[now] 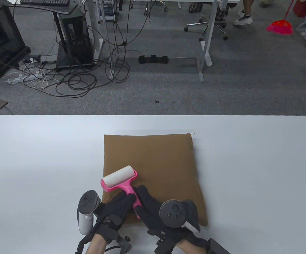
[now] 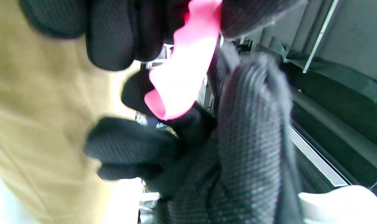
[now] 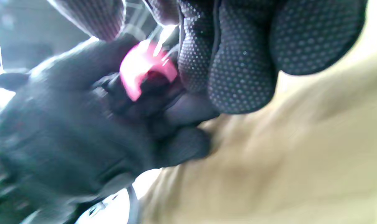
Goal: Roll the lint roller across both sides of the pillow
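A brown pillow (image 1: 158,161) lies flat in the middle of the white table (image 1: 36,158). A lint roller with a white roll (image 1: 120,176) and a pink handle (image 1: 126,191) rests on the pillow's near left part. My left hand (image 1: 118,206) and right hand (image 1: 149,206) both close around the handle from either side. In the left wrist view my left fingers (image 2: 110,34) curl by the pink handle (image 2: 182,71) over the pillow (image 2: 35,109). In the right wrist view my right fingers (image 3: 238,62) wrap near the handle's end (image 3: 144,68), with the pillow (image 3: 285,155) below.
The table's far edge (image 1: 153,115) lies beyond the pillow. Past it are grey carpet, cables (image 1: 76,79) and desk legs (image 1: 204,45). A dark object (image 1: 216,247) sits at the table's near edge by my right wrist.
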{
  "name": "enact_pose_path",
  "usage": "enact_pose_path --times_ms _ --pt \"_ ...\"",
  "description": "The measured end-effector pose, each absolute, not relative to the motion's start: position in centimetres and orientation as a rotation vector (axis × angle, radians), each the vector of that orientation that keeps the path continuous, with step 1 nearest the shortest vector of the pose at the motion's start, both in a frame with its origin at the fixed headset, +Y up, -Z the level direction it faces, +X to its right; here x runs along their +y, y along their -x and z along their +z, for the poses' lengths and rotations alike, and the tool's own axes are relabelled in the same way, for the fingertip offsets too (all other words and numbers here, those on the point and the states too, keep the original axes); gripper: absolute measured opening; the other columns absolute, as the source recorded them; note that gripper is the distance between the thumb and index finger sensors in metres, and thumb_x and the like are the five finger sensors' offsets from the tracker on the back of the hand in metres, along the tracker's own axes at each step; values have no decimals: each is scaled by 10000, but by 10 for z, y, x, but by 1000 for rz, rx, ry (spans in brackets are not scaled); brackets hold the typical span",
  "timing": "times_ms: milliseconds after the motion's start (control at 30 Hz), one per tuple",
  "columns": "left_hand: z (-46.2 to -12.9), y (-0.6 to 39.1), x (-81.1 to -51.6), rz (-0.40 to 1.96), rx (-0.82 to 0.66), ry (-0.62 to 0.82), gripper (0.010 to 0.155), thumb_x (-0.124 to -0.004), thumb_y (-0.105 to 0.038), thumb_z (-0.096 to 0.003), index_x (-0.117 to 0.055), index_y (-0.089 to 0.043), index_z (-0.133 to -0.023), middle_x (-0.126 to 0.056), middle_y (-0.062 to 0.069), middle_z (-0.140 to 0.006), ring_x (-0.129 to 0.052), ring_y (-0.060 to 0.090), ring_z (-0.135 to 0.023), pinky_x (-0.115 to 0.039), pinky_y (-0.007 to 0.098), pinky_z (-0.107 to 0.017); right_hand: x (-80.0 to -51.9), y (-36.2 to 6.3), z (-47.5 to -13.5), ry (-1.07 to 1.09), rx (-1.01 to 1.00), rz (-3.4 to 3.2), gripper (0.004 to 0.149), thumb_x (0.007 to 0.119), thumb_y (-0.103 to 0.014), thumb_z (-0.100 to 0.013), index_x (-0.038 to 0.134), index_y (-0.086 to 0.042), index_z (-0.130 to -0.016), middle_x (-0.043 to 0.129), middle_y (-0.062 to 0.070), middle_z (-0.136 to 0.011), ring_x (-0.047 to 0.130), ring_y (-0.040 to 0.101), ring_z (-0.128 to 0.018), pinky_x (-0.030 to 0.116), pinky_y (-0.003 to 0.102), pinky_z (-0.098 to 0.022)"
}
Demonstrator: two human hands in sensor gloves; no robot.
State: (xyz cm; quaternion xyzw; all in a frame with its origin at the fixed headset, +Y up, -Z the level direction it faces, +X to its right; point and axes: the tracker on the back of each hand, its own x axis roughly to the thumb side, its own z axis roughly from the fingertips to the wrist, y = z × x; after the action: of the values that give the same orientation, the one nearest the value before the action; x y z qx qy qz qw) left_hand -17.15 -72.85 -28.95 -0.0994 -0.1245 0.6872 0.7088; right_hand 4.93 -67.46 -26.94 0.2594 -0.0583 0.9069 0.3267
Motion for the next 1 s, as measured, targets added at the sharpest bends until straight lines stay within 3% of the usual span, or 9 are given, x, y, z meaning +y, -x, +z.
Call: enact_pose_path --times_ms 100,167,267,367,567,700,1000 --pt "-291 183 -729 1530 -224 149 625 -644 -518 -543 -611 -68 -975 -788 171 -912 -969 338 -688 -759 575 -532 -672 -82 -277 -579 -411 2573 684 601 -481 -602 415 -69 -1116 885 196 -851 1009 340 -499 827 536 -355" --pt "-293 191 -729 1559 -207 133 619 -657 -506 -540 -600 -65 -971 -785 175 -908 -985 338 -664 -771 574 -514 -677 -104 -282 -495 -497 2674 701 637 -484 -593 412 -82 -1122 802 217 -935 922 395 -673 774 582 -439" --pt "-295 202 -731 1582 -166 90 607 -700 -472 -530 -585 -68 -969 -776 175 -906 -1005 324 -627 -788 562 -491 -696 -130 -294 -356 -338 2795 811 680 -532 -575 306 -91 -1143 542 301 -1098 683 533 -905 619 706 -557" --pt "-297 211 -734 1598 -150 63 603 -716 -448 -532 -565 -70 -977 -751 181 -918 -982 319 -628 -767 571 -500 -720 -147 -308 -210 -49 2843 920 691 -570 -560 170 -78 -1137 330 387 -1147 511 639 -962 508 777 -584" --pt "-298 218 -737 1624 -137 46 604 -722 -435 -532 -564 -63 -982 -743 190 -925 -974 329 -631 -755 583 -508 -744 -163 -327 45 194 2755 1049 627 -706 -485 129 -33 -1117 389 483 -1091 629 703 -859 580 756 -556" --pt "-297 217 -736 1621 -134 49 606 -723 -437 -530 -572 -59 -980 -756 193 -919 -988 328 -621 -767 577 -501 -747 -165 -330 55 234 2739 1034 605 -701 -483 135 -30 -1114 686 408 -1003 925 481 -697 730 649 -487" --pt "-297 219 -734 1619 -164 62 618 -710 -411 -529 -568 -24 -989 -758 217 -915 -994 335 -584 -776 568 -475 -728 -168 -338 35 -85 2851 895 625 -583 -522 275 -12 -1114 833 265 -826 979 315 -458 806 526 -346"
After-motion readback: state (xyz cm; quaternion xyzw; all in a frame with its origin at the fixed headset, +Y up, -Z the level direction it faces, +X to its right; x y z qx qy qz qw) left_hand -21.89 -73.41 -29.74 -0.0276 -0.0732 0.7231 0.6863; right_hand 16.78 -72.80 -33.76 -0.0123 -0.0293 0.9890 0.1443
